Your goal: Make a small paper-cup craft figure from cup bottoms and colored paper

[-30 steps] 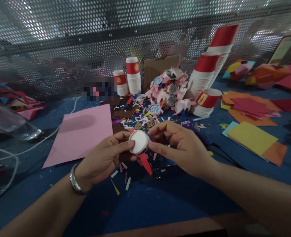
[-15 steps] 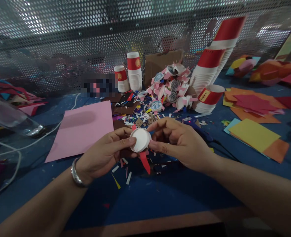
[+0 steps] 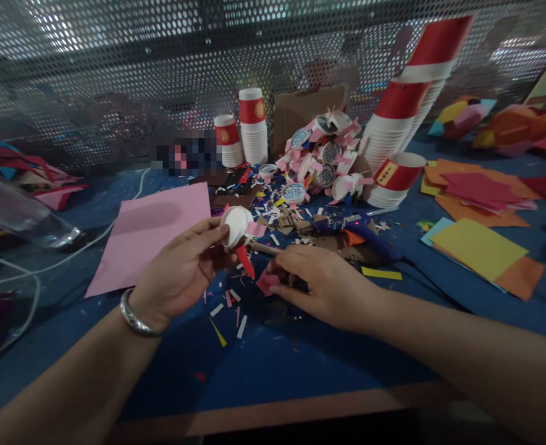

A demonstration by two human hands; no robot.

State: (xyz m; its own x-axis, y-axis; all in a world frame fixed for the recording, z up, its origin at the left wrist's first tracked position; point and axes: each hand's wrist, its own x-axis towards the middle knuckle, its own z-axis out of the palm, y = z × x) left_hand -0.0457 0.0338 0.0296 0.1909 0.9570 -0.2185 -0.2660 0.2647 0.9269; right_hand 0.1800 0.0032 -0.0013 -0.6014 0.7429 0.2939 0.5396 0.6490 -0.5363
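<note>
My left hand (image 3: pixel 175 272) is closed, pinching a round white paper cup bottom (image 3: pixel 237 224) by its edge, tilted above the table. A pink paper tab sticks out from its right side and a red paper strip (image 3: pixel 246 262) hangs below it. Low over the table, my right hand (image 3: pixel 322 281) is closed with its fingertips on a small pink paper piece (image 3: pixel 267 282); part of that piece is hidden by the fingers. Just beyond the right hand lies a blue glue gun (image 3: pixel 375 238) with a small red light.
Paper scraps litter the middle. Behind them rises a heap of similar cup-bottom pieces (image 3: pixel 328 151), flanked by stacked paper cups (image 3: pixel 396 114). Pink paper (image 3: pixel 150 232) lies left beside a clear bottle (image 3: pixel 27 213) and white cable. Coloured sheets (image 3: pixel 479 244) sit right. A perforated metal panel (image 3: pixel 115 80) stands behind.
My left hand has carried the cup bottom left and up, tilting it. My right hand has left the cup bottom and dropped to the small pink paper piece, uncovering the glue gun.
</note>
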